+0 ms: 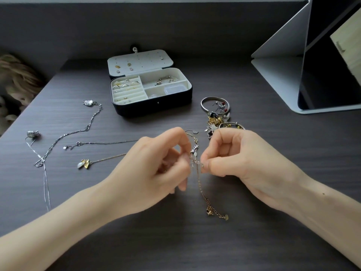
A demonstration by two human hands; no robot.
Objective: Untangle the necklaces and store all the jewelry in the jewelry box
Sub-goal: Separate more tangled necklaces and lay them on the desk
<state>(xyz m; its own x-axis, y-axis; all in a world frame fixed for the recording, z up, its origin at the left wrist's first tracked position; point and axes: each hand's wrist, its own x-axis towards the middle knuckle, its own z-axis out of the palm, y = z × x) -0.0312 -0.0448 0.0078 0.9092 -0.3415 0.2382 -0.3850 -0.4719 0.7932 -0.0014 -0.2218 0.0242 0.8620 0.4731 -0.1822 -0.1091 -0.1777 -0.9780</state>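
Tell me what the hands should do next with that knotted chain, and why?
Probably ease the pinched strands gently apart. The left hand and right hand both pinch the tangle where thin chains cross, and the gold chain trails loose on the table, so the tangle looks unfinished. The jewelry box is open, but storing seems premature.

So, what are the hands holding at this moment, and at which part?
The left hand and the right hand both pinch the tangled chains at the knot between them.
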